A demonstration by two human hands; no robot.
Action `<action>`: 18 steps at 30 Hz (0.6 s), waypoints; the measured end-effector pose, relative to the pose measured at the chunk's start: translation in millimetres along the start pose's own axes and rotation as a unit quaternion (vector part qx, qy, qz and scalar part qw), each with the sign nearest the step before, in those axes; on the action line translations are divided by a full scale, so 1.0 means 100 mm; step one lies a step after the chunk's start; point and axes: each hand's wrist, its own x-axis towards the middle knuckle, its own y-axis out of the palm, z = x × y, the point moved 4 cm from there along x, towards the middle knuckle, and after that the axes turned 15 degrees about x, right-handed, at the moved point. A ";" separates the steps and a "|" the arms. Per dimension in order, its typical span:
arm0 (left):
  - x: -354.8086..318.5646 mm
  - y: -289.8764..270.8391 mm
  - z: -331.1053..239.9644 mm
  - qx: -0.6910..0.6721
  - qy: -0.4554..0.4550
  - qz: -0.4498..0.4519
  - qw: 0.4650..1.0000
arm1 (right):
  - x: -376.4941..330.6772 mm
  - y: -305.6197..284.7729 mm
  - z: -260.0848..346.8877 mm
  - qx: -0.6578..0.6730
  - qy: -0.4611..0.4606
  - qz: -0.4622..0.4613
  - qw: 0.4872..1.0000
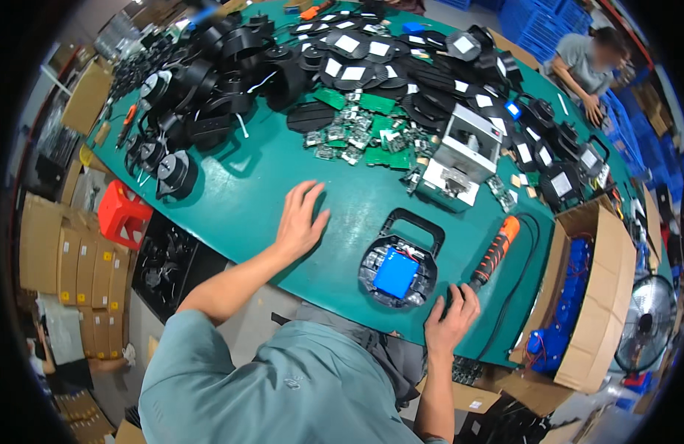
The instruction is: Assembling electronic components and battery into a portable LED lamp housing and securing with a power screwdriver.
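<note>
A round black housing with a loop handle lies on the green table in front of me, its inside facing up. A blue battery pack sits in it, with thin wires at its upper edge. My left hand rests over the table to the left of the housing, fingers spread and nothing in them. Just right of the housing is my right hand, fingers apart and holding nothing visible. Its fingertips are close to the tip of an orange-and-black electric screwdriver; whether they touch cannot be made out.
Green circuit boards, a grey metal fixture and many black housings cover the table's far side. At right stands a carton of blue battery packs, beside a fan. A red stool is left. Another person works far right.
</note>
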 end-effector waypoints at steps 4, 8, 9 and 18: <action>0.71 0.22 0.04 -0.011 0.044 -0.070 0.996 | -0.01 0.01 0.01 -0.010 -0.003 0.009 1.000; 1.29 0.41 0.05 0.022 0.073 -0.107 0.991 | -0.01 0.03 0.01 -0.014 -0.006 0.011 1.000; 1.38 0.45 0.04 0.021 0.072 -0.105 0.992 | 0.00 0.03 0.01 -0.012 -0.006 0.009 1.000; 1.57 0.72 -0.04 0.108 0.101 -0.073 0.986 | -0.03 0.03 -0.07 -0.017 0.002 -0.005 1.000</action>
